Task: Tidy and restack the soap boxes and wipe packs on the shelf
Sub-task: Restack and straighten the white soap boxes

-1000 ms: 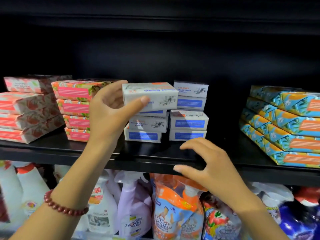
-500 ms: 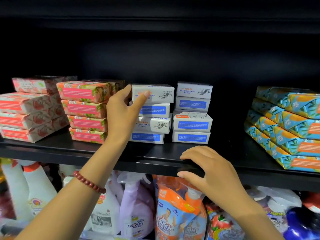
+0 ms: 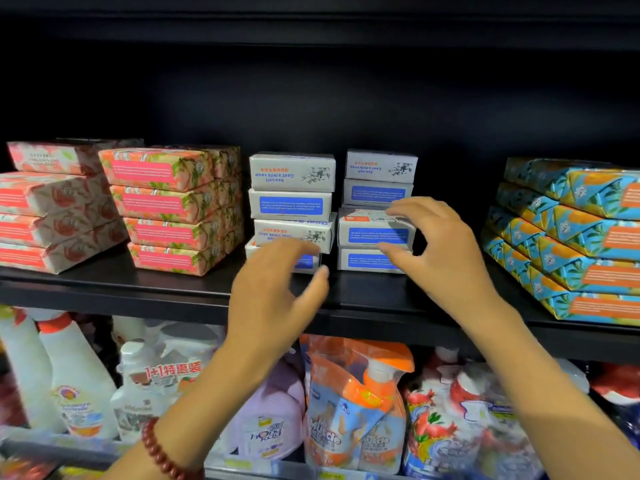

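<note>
Fingers (image 3: 415, 206) on your right hand (image 3: 450, 258) are spread, holding nothing, bracketing the right end of that sideways-lying soap box (image 3: 367, 234); left hand (image 3: 273, 289) is loose too.

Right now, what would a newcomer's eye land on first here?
Two hands in the middle: the left hand blurred before the left white soap stack, the right hand cupped at the right white soap stack. Bright blue-orange packs stand stacked at the far right, pink packs at the left.

Matt white cardboard soap boxes (image 3: 292, 173), glossy wrapped wipe packs (image 3: 159, 169), smooth black shelf (image 3: 114, 284).
</note>
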The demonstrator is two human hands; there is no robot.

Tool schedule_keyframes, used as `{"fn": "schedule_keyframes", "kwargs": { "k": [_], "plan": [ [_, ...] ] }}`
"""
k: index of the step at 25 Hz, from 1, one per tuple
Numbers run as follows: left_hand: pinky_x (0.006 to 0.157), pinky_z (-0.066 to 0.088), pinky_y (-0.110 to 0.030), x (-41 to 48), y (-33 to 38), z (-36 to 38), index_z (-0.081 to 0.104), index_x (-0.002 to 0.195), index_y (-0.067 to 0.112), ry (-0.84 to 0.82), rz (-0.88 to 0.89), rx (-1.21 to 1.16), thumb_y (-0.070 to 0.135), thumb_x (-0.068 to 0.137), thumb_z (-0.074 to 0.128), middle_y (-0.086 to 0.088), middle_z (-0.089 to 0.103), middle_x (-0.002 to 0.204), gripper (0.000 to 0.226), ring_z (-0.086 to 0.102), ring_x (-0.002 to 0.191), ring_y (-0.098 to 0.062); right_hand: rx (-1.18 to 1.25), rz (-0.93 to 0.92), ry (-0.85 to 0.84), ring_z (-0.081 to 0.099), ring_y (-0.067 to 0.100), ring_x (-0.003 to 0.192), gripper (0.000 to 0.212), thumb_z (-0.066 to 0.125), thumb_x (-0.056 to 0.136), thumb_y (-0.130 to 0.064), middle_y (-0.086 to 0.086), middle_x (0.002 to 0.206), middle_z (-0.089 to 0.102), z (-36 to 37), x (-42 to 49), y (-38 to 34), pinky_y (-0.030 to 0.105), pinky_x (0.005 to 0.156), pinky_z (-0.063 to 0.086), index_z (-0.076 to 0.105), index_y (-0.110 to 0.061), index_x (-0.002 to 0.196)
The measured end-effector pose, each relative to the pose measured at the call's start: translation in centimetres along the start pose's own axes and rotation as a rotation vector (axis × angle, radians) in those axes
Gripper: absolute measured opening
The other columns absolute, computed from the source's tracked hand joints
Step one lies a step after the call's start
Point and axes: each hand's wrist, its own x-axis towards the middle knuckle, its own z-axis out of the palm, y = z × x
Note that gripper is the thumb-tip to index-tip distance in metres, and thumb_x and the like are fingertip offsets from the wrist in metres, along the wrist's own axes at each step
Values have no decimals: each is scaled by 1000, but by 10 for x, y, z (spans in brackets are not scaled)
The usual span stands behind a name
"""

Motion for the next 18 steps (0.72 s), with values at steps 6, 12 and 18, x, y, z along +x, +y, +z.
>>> {"fn": "schedule_keyframes", "kwargs": {
  "k": [6,12,18],
  "plan": [
    [66,45,-27,-5,6,6,69,82,30,-313,-65,239,55,82,42,14,67,83,37,57,83,-8,-162,-42,-116,37,15,121,55,72,78,-18,4,129,49,12,3,12,25,94,33,49,-15,128],
    [61,51,-27,5,15,3,71,74,18,-68,-246,-299,59,85,46,3,70,70,49,64,65,-9,0,-170,174,55,18,104,34,70,83,-21,6,108,64,-7,-23,9,17,85,38,63,-6,112],
    [45,48,-20,32,40,-1,76,80,24,-412,-755,-990,74,61,63,-13,71,69,56,63,50,-17,-47,-496,429,55,27,109,24,65,84,-4,17,111,64,-13,-40,-2,30,99,41,65,6,106]
  ]
}}
